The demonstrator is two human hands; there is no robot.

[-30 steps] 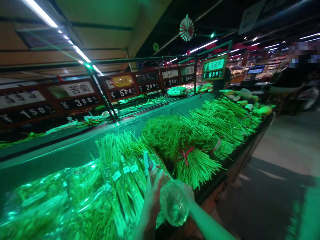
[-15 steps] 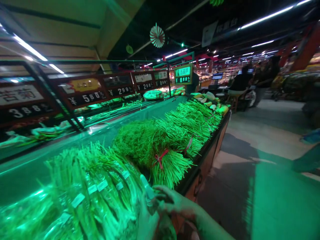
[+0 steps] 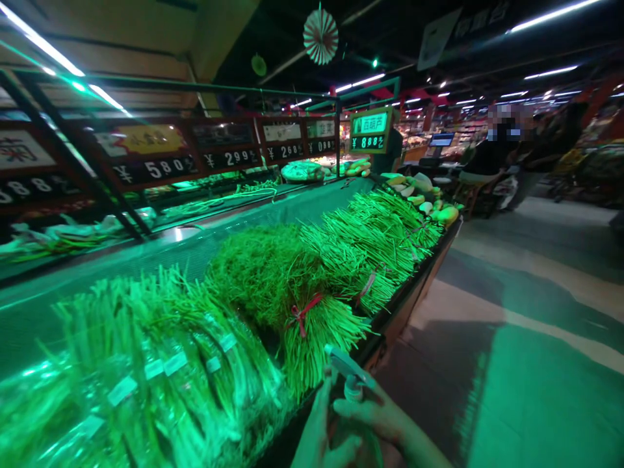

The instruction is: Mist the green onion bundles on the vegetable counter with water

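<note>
While the left hand (image 3: 319, 432) rides low at the near edge of the vegetable counter (image 3: 292, 213), it's the right hand (image 3: 379, 416) that has taken over the spray bottle (image 3: 353, 391)! A second ago that clear bottle lay tipped toward us, the right hand along its body, the left up by the neck — now the right hand's fingers are wrapped just under the head, and the bottle looks much closer to upright. The left? Its fingers reach up just beside the bottle, thumb spread away; whether they're pressing on it, I cannot tell from here.

And look where the nozzle (image 3: 341, 359) has gone: off the wrapped long stems (image 3: 195, 390) on the left, across to the right, just beside the cut ends of the tied bundle (image 3: 326, 335) with its red tie (image 3: 305, 316). It points far and a little left, over the produce. That changes things for the spraying, I'd judge — a firmer hold, a head better placed for aiming. Whether the trigger is squeezed is too dim to make out, and I see no mist.
</note>
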